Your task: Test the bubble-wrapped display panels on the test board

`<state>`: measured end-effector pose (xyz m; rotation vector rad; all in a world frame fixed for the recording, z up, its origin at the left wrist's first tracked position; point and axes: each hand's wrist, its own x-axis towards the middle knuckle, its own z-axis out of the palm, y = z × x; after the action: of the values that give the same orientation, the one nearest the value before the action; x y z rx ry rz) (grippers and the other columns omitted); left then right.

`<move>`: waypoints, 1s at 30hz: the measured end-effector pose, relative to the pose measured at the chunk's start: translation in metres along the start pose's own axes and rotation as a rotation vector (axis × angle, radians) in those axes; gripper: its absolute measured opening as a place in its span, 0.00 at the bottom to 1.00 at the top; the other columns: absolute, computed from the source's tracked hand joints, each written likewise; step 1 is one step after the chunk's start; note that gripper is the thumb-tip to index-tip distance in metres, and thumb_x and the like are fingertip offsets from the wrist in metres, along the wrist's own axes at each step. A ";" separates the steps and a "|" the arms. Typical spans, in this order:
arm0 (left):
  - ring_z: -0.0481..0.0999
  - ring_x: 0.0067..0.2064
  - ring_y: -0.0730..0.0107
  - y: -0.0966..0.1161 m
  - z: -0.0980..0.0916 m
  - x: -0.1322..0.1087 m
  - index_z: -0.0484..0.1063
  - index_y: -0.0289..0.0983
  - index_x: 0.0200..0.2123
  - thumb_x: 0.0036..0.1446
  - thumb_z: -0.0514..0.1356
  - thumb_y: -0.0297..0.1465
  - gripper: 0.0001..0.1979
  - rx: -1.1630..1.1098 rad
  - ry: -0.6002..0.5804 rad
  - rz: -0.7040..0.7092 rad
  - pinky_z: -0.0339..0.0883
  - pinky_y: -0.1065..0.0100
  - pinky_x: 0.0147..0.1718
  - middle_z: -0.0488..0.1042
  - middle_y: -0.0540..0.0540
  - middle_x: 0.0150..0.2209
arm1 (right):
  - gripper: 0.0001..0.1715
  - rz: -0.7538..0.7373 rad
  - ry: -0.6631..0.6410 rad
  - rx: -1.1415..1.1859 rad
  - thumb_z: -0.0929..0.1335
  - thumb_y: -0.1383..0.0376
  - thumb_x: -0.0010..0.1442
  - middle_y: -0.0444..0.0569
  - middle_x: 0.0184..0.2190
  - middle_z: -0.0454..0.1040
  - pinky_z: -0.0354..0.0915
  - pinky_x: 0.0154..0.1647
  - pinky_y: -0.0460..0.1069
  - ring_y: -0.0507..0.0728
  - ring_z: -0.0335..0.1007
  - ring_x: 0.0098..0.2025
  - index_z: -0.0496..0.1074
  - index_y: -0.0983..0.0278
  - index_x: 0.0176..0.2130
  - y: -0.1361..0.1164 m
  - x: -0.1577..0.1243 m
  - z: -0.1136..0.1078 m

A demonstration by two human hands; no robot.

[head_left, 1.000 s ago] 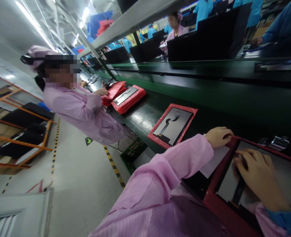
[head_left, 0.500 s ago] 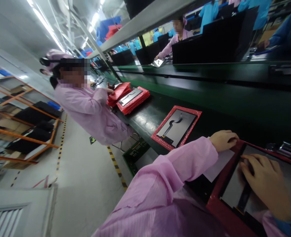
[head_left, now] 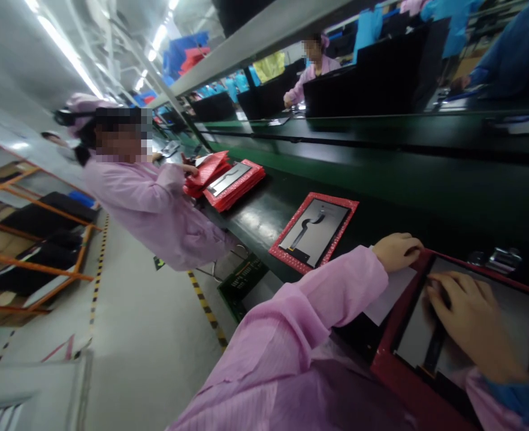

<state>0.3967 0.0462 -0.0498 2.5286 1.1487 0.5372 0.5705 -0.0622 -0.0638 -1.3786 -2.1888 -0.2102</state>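
A grey panel with a dark ribbon cable (head_left: 511,299) lies on red wrap (head_left: 385,341) at the lower right. My right hand (head_left: 473,314) rests over the panel beside the cable, with its fingers bent and pressed together; whether they pinch anything is hidden. At the wrap's upper left corner is my left hand (head_left: 396,250), its fingers curled down against the edge. What it grips there cannot be made out. A white sheet (head_left: 390,296) lies just below my left wrist. Farther left, another panel (head_left: 320,230) sits flat on red bubble wrap (head_left: 351,209).
A stack of red bubble-wrap sheets (head_left: 237,194) with a panel on top lies farther along the dark table (head_left: 264,218). A person in pink (head_left: 142,203) stands beside it. Shiny metal parts (head_left: 504,260) lie behind my right hand. A green crate (head_left: 246,281) is below the table edge.
The whole view has shifted, so the table's things appear slightly farther left. Both of my hands keep nearly the same places on the wrap and panel.
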 end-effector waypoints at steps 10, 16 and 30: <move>0.71 0.48 0.61 -0.002 -0.008 -0.014 0.75 0.34 0.45 0.64 0.56 0.28 0.10 -0.060 -0.090 0.109 0.66 0.57 0.54 0.73 0.41 0.44 | 0.18 0.364 0.130 0.359 0.62 0.73 0.57 0.55 0.51 0.72 0.62 0.60 0.62 0.62 0.66 0.57 0.73 0.62 0.44 0.003 0.004 -0.029; 0.71 0.48 0.60 -0.006 -0.019 -0.022 0.74 0.37 0.46 0.61 0.60 0.33 0.10 -0.066 -0.177 0.153 0.68 0.56 0.52 0.71 0.43 0.45 | 0.17 0.567 -0.074 0.233 0.62 0.73 0.58 0.53 0.47 0.72 0.66 0.50 0.53 0.58 0.68 0.49 0.71 0.64 0.46 0.014 0.001 -0.055; 0.71 0.53 0.58 -0.013 -0.022 -0.021 0.74 0.38 0.43 0.46 0.72 0.31 0.19 -0.114 -0.250 0.053 0.65 0.55 0.57 0.70 0.44 0.48 | 0.30 0.616 -0.029 0.036 0.62 0.65 0.64 0.58 0.62 0.65 0.62 0.57 0.59 0.64 0.62 0.56 0.60 0.67 0.64 0.030 0.011 -0.042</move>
<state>0.3651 0.0407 -0.0401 2.4497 0.9362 0.2793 0.6080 -0.0567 -0.0278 -1.9587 -1.6738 0.0789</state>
